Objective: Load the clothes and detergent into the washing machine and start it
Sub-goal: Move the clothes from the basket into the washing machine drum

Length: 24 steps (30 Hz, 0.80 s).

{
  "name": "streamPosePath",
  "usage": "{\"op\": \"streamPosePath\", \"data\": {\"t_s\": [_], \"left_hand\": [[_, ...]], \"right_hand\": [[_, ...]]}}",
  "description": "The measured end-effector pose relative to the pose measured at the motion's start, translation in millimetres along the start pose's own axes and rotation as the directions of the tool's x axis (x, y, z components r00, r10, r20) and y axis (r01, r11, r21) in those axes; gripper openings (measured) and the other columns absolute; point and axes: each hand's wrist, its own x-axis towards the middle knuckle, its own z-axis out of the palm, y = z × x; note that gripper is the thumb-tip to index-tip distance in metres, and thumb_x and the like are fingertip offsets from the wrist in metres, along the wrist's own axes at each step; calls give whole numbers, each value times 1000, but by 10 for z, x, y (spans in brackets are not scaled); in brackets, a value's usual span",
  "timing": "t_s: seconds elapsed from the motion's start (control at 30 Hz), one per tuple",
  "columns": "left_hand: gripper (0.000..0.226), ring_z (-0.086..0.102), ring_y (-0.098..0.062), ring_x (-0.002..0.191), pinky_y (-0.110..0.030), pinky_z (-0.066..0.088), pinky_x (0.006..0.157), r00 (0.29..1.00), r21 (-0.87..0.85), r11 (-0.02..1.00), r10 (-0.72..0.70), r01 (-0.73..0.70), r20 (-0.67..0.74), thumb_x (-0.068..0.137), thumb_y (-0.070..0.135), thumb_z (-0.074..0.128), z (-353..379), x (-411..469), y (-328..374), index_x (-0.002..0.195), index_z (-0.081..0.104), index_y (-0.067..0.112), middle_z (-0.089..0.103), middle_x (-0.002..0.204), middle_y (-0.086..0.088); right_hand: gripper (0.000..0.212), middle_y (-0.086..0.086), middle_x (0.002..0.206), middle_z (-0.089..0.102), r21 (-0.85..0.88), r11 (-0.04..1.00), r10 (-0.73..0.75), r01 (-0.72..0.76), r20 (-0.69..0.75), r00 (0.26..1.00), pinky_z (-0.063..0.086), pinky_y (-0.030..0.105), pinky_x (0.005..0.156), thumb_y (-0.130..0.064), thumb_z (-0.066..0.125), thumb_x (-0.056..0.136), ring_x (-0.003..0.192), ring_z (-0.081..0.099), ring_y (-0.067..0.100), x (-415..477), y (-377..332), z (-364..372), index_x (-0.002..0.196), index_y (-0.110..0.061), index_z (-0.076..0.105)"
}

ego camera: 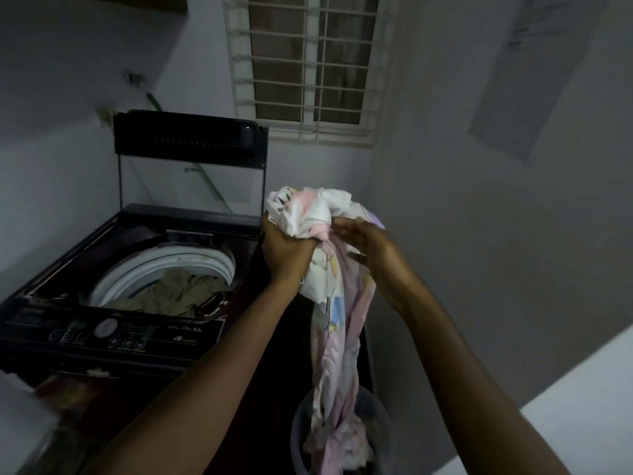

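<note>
1. Drum (219, 262) of the washing machine (61, 269) stands open under the raised lid (191, 156). Olive-brown clothes (174, 293) lie inside it, with a dark red patterned piece at their near right edge.
2. Just to the right of the machine, a grey bucket (298, 430) stands on the floor below your hands. The tail of a pale patterned cloth (337, 337) hangs down into it, onto more fabric there.
3. Your left hand (287, 250) is closed in a fist round the bunched top of that cloth. You hold it up beside the machine's right edge, not over the drum.
4. Your right hand (373, 248) lies against the right side of the bundle with its fingers nearly straight. It is blurred, so you cannot tell whether the thumb pinches the fabric.
5. Along the machine's near edge runs the control panel (164, 337) with a round white dial (105, 328), well apart from both hands.
</note>
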Motion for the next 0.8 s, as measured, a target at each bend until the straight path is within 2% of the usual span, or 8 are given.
{"op": "streamPosePath", "data": {"t_s": [0.1, 0.17, 0.23, 0.37, 0.47, 0.57, 0.67, 0.8], "left_hand": [[75, 67, -10, 92, -28, 54, 81, 987, -184, 977, -130, 111, -94, 53, 24, 88, 45, 62, 167, 118, 52, 25, 66, 103, 12], [75, 71, -15, 89, -34, 59, 79, 969, -337, 924, -227, 182, -97, 51, 20, 89, 72, 111, 288, 117, 55, 17, 70, 102, 5], [70, 74, -21, 85, -36, 62, 68, 945, -481, 834, -326, 271, -32, 50, 15, 87, 96, 125, 395, 114, 61, 7, 74, 98, -3], [61, 75, -24, 81, -44, 63, 67, 919, -497, 792, -393, 354, 28, 49, 13, 84, 93, 123, 368, 108, 68, 5, 76, 95, -5], [80, 74, -23, 86, -50, 61, 76, 935, -386, 864, -355, 323, -14, 39, 26, 86, -9, 171, 230, 114, 63, 8, 75, 101, -5], [86, 67, -25, 103, -35, 53, 89, 980, 57, 979, -195, 198, -42, 55, 35, 89, -204, 220, 166, 128, 49, 17, 68, 119, -4], [91, 62, -34, 110, -33, 45, 80, 999, 480, 877, -24, -1, 48, 64, 45, 86, -293, 176, 135, 136, 36, 20, 63, 126, -11], [95, 59, -34, 116, -37, 47, 88, 982, 544, 831, 9, -113, 190, 61, 50, 85, -125, 95, 77, 138, 35, 23, 59, 131, -10]], "right_hand": [[45, -14, 128, 57, -137, 977, -196, 162, -285, 938, 44, 18, 93, -24, 68, 89, 115, 54, -4, -225, 321, -100, 131, -17, 54], [89, -22, 142, 33, -251, 967, -133, 48, -330, 934, 39, 18, 99, -38, 79, 75, 122, 39, -9, -362, 670, -161, 147, -25, 29], [104, -22, 144, 27, -297, 951, 7, -90, -271, 963, 39, 30, 105, -50, 82, 66, 126, 36, -1, -410, 999, -149, 149, -29, 22], [42, 11, 116, 67, -282, 925, 186, -254, -245, 952, 53, 35, 83, -40, 62, 90, 94, 65, 15, -304, 1322, -103, 119, -10, 62], [29, 22, 104, 68, -272, 925, 174, -266, -318, 932, 51, 23, 62, -19, 56, 96, 86, 65, 22, -259, 1270, -303, 106, 6, 66], [20, 22, 99, 68, -223, 958, 69, -182, -436, 897, 52, 24, 64, -8, 57, 94, 83, 69, 19, -289, 1068, -684, 106, 5, 67], [18, 17, 106, 69, -199, 979, -78, -35, -534, 842, 50, 34, 81, -12, 57, 94, 96, 65, 22, -238, 632, -862, 108, -11, 68], [20, -2, 99, 71, -62, 993, -117, 100, -491, 863, 54, 24, 76, -32, 53, 95, 88, 67, 8, -23, 87, -571, 100, -20, 70]]}}
